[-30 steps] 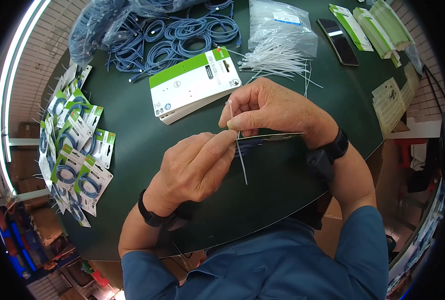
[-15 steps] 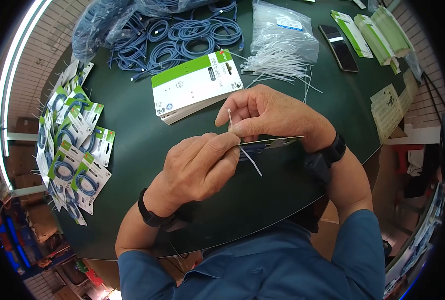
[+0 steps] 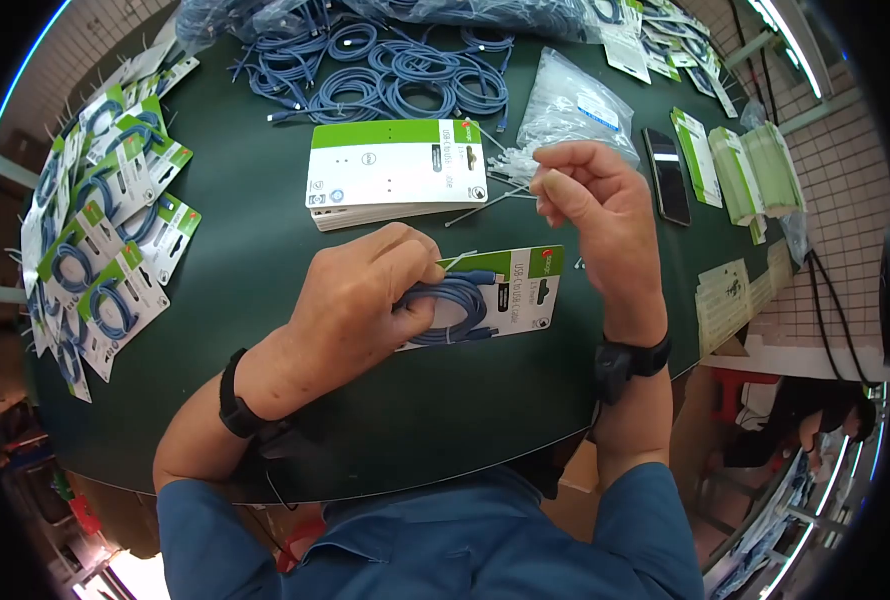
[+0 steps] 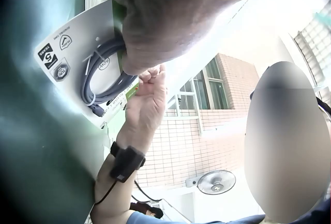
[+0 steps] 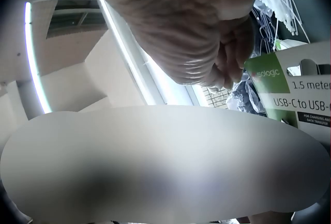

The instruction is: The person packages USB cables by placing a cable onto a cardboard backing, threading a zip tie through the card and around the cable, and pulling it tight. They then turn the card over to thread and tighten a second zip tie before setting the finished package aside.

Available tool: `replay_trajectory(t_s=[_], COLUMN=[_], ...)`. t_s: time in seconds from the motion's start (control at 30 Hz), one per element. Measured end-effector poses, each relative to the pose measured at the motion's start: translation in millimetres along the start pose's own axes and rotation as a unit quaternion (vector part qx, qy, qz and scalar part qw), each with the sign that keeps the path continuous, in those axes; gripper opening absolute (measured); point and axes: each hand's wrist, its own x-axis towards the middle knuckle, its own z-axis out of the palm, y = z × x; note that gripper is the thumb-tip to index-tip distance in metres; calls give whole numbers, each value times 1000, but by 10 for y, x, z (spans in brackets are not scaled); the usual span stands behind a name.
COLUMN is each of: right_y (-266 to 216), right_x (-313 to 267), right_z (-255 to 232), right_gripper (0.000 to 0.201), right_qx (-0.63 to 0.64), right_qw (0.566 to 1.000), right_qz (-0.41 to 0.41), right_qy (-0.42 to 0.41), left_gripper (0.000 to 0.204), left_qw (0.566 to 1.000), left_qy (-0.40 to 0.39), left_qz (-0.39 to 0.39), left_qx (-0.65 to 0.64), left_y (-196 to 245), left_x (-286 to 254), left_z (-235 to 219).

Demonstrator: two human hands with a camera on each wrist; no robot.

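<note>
My left hand [image 3: 360,300] grips the left part of a white and green USB-C cable card [image 3: 540,290], fingers and thumb closing on it near the coil. A blue coiled cable [image 3: 480,300] lies against the card's face, and a white zip tie [image 3: 462,257] sticks up beside my left fingertips. In the left wrist view, thin white ties cross the coil [image 4: 88,82]. My right hand [image 3: 610,215] is raised to the right of the card, apart from it, fingers loosely bent with nothing visible in them. Behind those fingers lies a pile of white zip ties [image 3: 510,165].
Stacked blank cards [image 3: 395,165] stand ahead of the left hand. Beyond are loose blue cables [image 3: 395,80] and a clear bag [image 3: 575,105]. Carded cables [image 3: 105,250] are heaped at left. A phone [image 3: 668,175] and green-white card bundles [image 3: 740,175] lie at right.
The card has turned from edge-on to face-up in my left hand. My right hand has let go of the zip tie and moved away to the right. The head view has shifted.
</note>
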Motion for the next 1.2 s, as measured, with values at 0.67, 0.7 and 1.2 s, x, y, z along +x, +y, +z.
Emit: replay_trajectory(t_s=[0.67,0.7,1.2], right_y=[16,15,92], right_x=[-224,-228,-217], right_z=[585,582,625], right_gripper=[45,44,16], right_qx=[-527,-524,-465], right_qw=[795,799,836], right_qz=[-283,-276,-284], right_qy=[-98,-103,-68], left_gripper=[20,20,20], left_qw=[989,989,976], left_qy=[15,20,3], left_qz=[-111,-114,-163], left_qx=[-93,-97,-145], left_y=[-137,-138,-114], left_x=[-32,-37,-38], left_z=[37,44,61])
